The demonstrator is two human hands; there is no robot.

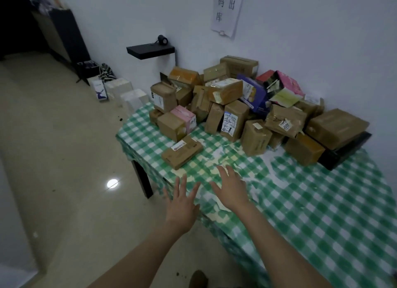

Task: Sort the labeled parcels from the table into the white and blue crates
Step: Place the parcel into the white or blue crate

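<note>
A heap of brown cardboard parcels (pixel 234 100) with white labels covers the far end of a table with a green-and-white checked cloth (pixel 322 201). A flat brown parcel (pixel 182 152) with a white label lies nearest, apart from the heap. My left hand (pixel 182 204) hovers at the table's near-left edge, fingers spread, holding nothing. My right hand (pixel 231 191) reaches out above the cloth, fingers straight, a short way below the flat parcel. No crate is in view.
A black box (pixel 345 150) sits under parcels at the right of the heap. A black wall shelf (pixel 150 49) carries a small dark device. White boxes (pixel 120 90) line the floor along the wall. A paper sign (pixel 227 8) hangs above. Tiled floor lies to the left.
</note>
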